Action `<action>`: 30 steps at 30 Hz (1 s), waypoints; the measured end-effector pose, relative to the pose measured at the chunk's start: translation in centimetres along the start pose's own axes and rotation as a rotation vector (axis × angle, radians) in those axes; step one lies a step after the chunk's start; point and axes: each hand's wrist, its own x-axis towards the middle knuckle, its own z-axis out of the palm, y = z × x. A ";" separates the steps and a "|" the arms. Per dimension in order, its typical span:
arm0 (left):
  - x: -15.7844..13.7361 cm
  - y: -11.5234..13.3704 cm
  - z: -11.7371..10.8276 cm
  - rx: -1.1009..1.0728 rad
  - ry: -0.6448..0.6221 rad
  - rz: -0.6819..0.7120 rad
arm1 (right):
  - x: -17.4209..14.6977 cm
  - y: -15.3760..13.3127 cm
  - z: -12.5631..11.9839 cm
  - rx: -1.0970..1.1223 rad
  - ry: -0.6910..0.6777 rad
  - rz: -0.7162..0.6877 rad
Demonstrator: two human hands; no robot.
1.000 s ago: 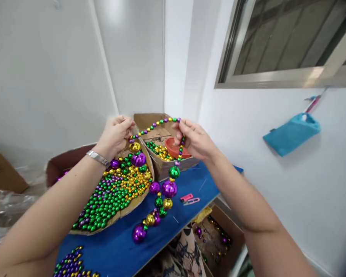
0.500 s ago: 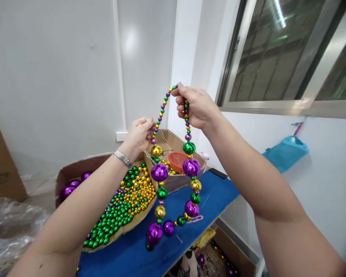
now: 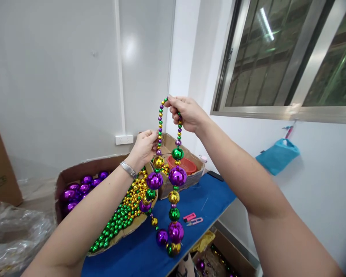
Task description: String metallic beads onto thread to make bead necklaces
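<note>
At center frame, a person's right hand (image 3: 186,112) holds up a purple, green and gold bead strand (image 3: 177,176), its left side pinched by the left hand (image 3: 145,147). Loose beads (image 3: 119,222) lie in a cardboard box (image 3: 75,170), lower left; a blue pouch (image 3: 278,156) hangs at right.

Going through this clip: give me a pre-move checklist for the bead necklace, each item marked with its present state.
1. Right hand supports the bead necklace: ok; its fingers pinch the small-bead strand near the top of the loop.
2. Left hand has a firm grip: cannot tell; its curled fingers are at the small beads, but the contact is hidden.
3. Loop's two sides separate below the hands: ok; a gap shows between them.
4. Necklace clear of the blue tabletop: cannot tell; its lower beads overlap it in this single view.
5. Pink-handled snips unobstructed: ok; they lie on the tabletop, right of the hanging beads in the picture.
</note>
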 end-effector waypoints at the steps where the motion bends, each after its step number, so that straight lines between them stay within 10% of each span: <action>1: -0.1 -0.2 0.0 -0.004 0.001 -0.010 | -0.1 0.2 0.1 0.003 -0.002 0.004; 30: 1.5 -1.9 2.0 -0.032 0.053 -0.055 | -0.8 4.1 -1.3 0.185 0.033 -0.015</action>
